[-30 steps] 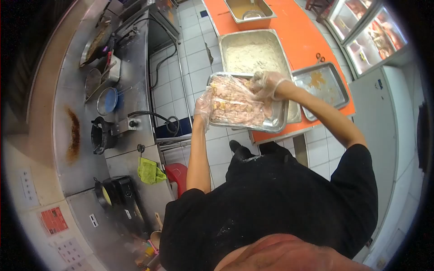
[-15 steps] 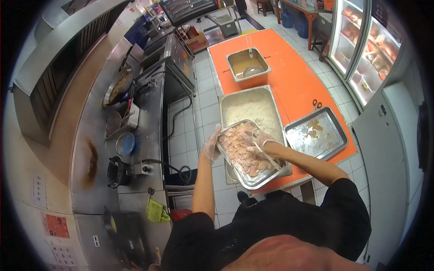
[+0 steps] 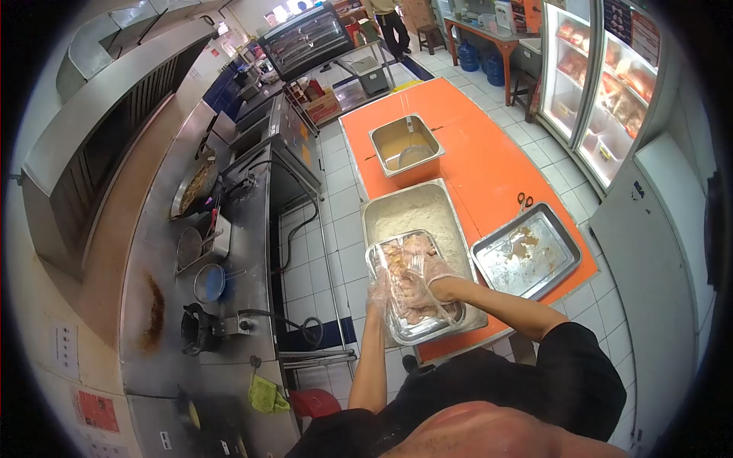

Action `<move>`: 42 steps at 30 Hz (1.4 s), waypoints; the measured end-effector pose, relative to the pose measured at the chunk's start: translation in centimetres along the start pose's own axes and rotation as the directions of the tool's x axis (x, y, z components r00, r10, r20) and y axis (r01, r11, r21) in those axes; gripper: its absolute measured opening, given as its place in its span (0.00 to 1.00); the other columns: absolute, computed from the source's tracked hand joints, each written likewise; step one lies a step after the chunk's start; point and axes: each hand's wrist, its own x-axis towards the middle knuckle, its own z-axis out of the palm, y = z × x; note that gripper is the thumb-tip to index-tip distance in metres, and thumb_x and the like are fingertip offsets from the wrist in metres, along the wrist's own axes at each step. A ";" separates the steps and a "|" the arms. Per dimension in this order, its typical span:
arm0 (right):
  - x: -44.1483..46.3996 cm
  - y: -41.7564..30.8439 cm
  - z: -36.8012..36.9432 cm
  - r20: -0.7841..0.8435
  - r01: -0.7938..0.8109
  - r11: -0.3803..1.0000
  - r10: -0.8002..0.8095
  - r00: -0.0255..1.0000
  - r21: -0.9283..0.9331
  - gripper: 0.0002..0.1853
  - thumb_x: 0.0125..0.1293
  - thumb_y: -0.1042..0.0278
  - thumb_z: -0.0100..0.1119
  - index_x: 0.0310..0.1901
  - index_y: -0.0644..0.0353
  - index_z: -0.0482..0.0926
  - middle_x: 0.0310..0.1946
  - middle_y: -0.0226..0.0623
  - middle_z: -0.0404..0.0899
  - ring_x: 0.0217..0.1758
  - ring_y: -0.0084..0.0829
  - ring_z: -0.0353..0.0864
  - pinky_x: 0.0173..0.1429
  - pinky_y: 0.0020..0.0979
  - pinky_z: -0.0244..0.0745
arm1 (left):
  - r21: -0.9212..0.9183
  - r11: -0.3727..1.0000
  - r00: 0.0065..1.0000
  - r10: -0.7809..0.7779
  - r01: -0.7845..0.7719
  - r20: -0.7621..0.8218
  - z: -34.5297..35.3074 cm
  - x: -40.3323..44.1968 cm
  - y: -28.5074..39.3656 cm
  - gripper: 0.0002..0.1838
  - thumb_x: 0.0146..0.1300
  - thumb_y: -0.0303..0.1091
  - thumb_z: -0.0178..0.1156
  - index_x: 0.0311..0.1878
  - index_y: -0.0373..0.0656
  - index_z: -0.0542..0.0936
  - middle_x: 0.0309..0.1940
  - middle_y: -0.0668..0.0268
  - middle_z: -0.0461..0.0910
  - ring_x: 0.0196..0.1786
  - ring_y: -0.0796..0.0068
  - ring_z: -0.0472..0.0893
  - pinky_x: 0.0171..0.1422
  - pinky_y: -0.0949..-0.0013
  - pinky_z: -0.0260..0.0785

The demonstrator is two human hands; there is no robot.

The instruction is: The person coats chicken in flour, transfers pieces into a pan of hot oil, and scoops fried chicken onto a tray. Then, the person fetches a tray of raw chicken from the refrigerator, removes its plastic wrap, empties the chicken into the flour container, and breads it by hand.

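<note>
A metal tray [image 3: 416,333] of raw meat pieces [image 3: 405,282] is over the near part of a deep pan of flour [image 3: 412,202]. My left hand [image 3: 378,288], in a clear plastic glove, holds the tray's left edge. Also gloved, my right hand [image 3: 429,276] lies on the meat near the tray's right side; its fingers are partly hidden by the loose plastic, and whether they grip any meat is unclear. Clear plastic hangs over the meat beside this hand.
On the orange table [image 3: 489,168] stand a container of yellowish liquid [image 3: 389,143] with a ladle, scissors [image 3: 524,201] and a stained tray [image 3: 527,252]. At left runs a steel counter [image 3: 237,305] with a wok [image 3: 195,185]. A person [image 3: 391,27] stands far back.
The view has tilted up, showing more of the room. The meat tray has turned and tilted, and lies lower in view. My right hand has shifted over the meat.
</note>
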 end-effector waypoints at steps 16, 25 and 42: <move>-0.1 -1.1 -0.7 -0.108 0.006 0.998 -0.013 0.994 -0.065 0.33 0.68 0.43 0.62 0.70 0.53 0.75 0.65 0.52 0.78 0.66 0.57 0.77 0.71 0.47 0.72 | -0.366 0.930 0.987 0.036 0.025 0.159 0.4 2.8 -3.4 0.44 0.74 0.70 0.51 0.67 0.33 0.80 0.55 0.52 0.86 0.53 0.61 0.84 0.58 0.57 0.74; -0.6 -2.3 -1.8 -0.074 0.006 0.992 -0.016 0.997 -0.130 0.33 0.68 0.44 0.62 0.70 0.53 0.75 0.65 0.52 0.78 0.65 0.58 0.77 0.71 0.48 0.72 | -0.128 0.985 0.981 0.136 -0.118 0.136 0.0 2.9 -1.5 0.40 0.72 0.71 0.55 0.54 0.34 0.86 0.39 0.61 0.85 0.40 0.66 0.81 0.50 0.59 0.75; 0.5 -1.3 -3.1 0.464 0.016 0.946 0.143 0.874 -0.322 0.22 0.65 0.58 0.59 0.57 0.58 0.85 0.57 0.53 0.84 0.61 0.50 0.82 0.65 0.46 0.75 | -0.465 0.882 0.802 0.223 0.076 0.554 -2.4 -0.7 5.4 0.36 0.77 0.62 0.54 0.67 0.35 0.78 0.57 0.53 0.82 0.53 0.64 0.81 0.55 0.60 0.76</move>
